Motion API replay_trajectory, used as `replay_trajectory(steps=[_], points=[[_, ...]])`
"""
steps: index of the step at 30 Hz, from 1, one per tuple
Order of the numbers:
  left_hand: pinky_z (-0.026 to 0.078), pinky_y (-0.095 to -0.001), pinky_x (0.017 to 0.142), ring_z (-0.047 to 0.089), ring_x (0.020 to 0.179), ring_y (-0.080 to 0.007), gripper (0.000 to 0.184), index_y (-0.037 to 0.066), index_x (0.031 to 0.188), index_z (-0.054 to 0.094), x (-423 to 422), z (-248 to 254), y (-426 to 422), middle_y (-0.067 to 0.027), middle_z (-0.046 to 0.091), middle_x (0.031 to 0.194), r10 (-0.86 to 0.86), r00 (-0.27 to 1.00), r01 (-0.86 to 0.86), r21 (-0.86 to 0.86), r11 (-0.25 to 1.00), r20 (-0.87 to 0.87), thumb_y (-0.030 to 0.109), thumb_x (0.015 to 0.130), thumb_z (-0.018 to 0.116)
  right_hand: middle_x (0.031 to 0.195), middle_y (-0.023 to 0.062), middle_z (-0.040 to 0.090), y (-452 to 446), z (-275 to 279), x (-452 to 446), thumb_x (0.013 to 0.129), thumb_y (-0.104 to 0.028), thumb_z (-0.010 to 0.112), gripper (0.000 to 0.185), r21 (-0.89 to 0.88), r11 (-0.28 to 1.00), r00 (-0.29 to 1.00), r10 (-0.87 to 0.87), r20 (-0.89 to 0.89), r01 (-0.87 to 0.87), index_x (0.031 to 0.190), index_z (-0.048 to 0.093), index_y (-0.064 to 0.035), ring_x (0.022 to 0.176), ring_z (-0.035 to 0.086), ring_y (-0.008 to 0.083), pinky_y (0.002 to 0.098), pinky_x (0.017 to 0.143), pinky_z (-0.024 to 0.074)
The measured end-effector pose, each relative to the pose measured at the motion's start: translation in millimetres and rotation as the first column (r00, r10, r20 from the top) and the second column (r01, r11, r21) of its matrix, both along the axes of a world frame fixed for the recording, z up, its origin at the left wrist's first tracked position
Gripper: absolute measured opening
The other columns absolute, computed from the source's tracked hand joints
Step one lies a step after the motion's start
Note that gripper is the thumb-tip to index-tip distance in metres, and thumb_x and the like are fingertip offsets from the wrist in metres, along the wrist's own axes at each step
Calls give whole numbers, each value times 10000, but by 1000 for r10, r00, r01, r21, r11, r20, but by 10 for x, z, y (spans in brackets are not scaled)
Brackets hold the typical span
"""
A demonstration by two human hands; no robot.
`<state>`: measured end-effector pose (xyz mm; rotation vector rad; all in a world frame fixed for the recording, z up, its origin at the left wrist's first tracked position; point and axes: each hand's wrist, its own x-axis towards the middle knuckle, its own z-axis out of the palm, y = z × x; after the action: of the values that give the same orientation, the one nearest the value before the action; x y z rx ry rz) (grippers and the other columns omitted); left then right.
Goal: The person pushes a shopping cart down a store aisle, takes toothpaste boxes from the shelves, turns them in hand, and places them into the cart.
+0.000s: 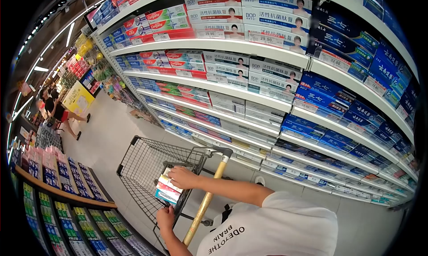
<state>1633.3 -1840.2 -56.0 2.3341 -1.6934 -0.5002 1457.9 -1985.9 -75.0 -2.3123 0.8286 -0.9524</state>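
A wire shopping cart (145, 167) with a gold-coloured handle bar (205, 207) stands in front of me. At its near end is a group of small boxes (168, 192) in white, yellow, red and blue; their print is too small to read. My right hand (182, 177) reaches over the handle bar and grips the upper end of these boxes, fingers bent over them. Below, my left hand (165, 217) has its fingers curled at the boxes' lower corner. The palm sides of both hands are hidden.
Shelves of toothpaste boxes (225, 66) curve along the right, with white shelf edges (214, 84). At lower left stands a display rack (67, 198) of packaged goods. A person (55, 106) is farther down the aisle near a yellow sign (79, 98). Tiled floor (100, 135) runs between.
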Motion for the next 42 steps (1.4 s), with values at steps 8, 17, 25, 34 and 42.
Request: replay_trajectory(steps=[8, 17, 25, 34, 42], points=[[408, -434, 757, 497, 818, -327, 126, 22, 745, 609, -113, -59, 9, -128, 566, 740, -99, 993, 115, -293, 949, 69, 136, 732, 659, 938, 175, 584, -375, 966, -1945, 728, -120, 635, 240, -277, 839, 883, -439, 164, 468, 928, 583, 2, 890, 530, 351, 439, 794, 425], [459, -369, 628, 558, 711, -282, 185, 18, 947, 561, -1181, 1056, -937, -132, 542, 796, -597, 793, 445, -554, 704, -122, 65, 780, 624, 844, 162, 589, 123, 1215, -3765, 788, -136, 627, 232, -259, 621, 605, -783, -146, 740, 952, 570, 17, 834, 558, 313, 394, 730, 458], [460, -412, 545, 581, 568, -328, 501, 43, 1257, 419, -3251, 1542, -2623, -95, 576, 586, -883, 466, 707, -625, 329, 62, 211, 829, 618, 654, 125, 584, 261, 1722, -3830, 814, -143, 609, 491, -252, 321, 344, -938, 52, 913, 1249, 432, 1, 581, 597, 287, 371, 512, 463], [503, -446, 640, 620, 701, -369, 696, 51, 1262, 394, -4164, 1949, -3330, -178, 629, 710, -845, 453, 821, -501, 272, 284, 406, 739, 685, 713, 225, 632, 29, 2282, -4029, 806, -234, 598, 594, -294, 277, 162, -918, -362, 915, 1299, 367, 3, 663, 622, 412, 476, 584, 511], [501, -421, 742, 627, 810, -356, 514, 25, 1058, 593, -4274, 2047, -3414, -177, 658, 856, -870, 432, 815, -517, 263, 238, 341, 684, 751, 749, 225, 642, -130, 2339, -4158, 822, -236, 583, 265, -217, 263, 158, -901, -404, 940, 885, 630, 17, 699, 635, 394, 453, 650, 522]])
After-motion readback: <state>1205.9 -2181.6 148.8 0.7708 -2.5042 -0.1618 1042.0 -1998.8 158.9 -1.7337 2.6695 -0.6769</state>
